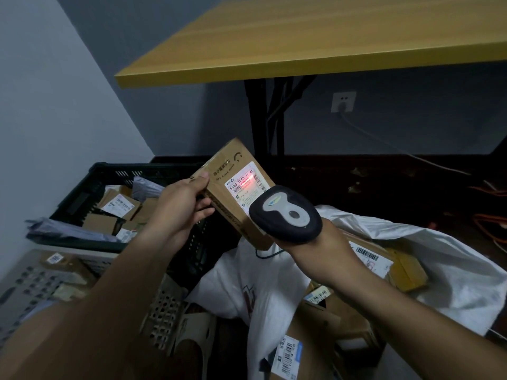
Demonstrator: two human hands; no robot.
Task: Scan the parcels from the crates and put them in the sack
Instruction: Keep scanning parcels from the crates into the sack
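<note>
The left hand (181, 204) grips a cardboard parcel (236, 187) above the white sack (411, 256), while the right hand (315, 242) curls round a barcode scanner (286, 213) casting red light on its label (245, 185). Several boxes already lie in the sack — yet the black crate (109, 176) and grey crate (30, 278) hold more, so much appears left.

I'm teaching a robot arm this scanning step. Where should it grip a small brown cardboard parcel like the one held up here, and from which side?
Grip the small brown cardboard parcel by its narrow left end, coming from the left as the left hand does, thumb on top. That likely keeps the white label clear for the black handheld scanner in the right hand.
</note>
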